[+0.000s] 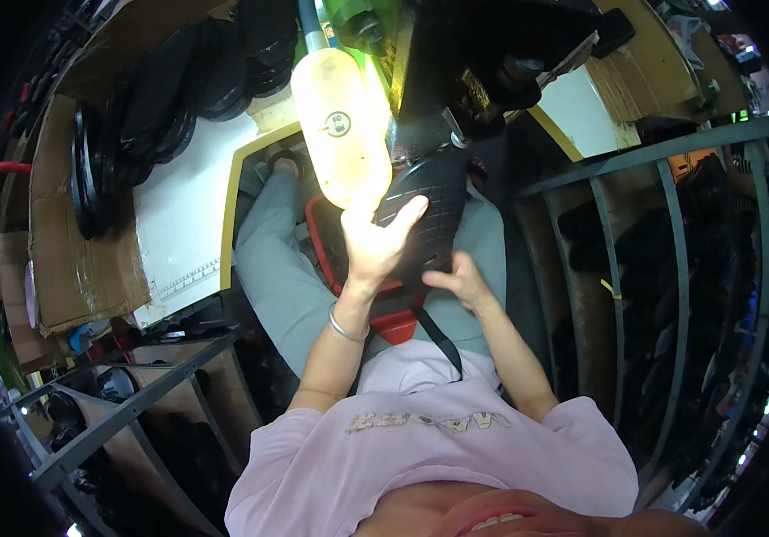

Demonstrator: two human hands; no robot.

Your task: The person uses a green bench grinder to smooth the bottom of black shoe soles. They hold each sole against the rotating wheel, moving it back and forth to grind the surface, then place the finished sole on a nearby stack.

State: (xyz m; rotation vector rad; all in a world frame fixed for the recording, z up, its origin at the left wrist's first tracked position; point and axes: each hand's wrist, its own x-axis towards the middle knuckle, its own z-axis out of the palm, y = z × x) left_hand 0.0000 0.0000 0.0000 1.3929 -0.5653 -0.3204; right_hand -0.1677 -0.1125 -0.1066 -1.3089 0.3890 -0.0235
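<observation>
Two forearms (pixel 329 369) slanted toward frame centre: left hand (pixel 374 246), thumb splayed, and right hand (pixel 467 285), thumb inward at the lower end, grasping one black, grooved, sole-shaped piece (pixel 435 225). One smooth, oblong, glowing lamp (pixel 335 112), upper centre.

a lamp (pixel 335 166) glows near a white worktop (pixel 183 210) and 2 metal racks (pixel 138 404).
</observation>
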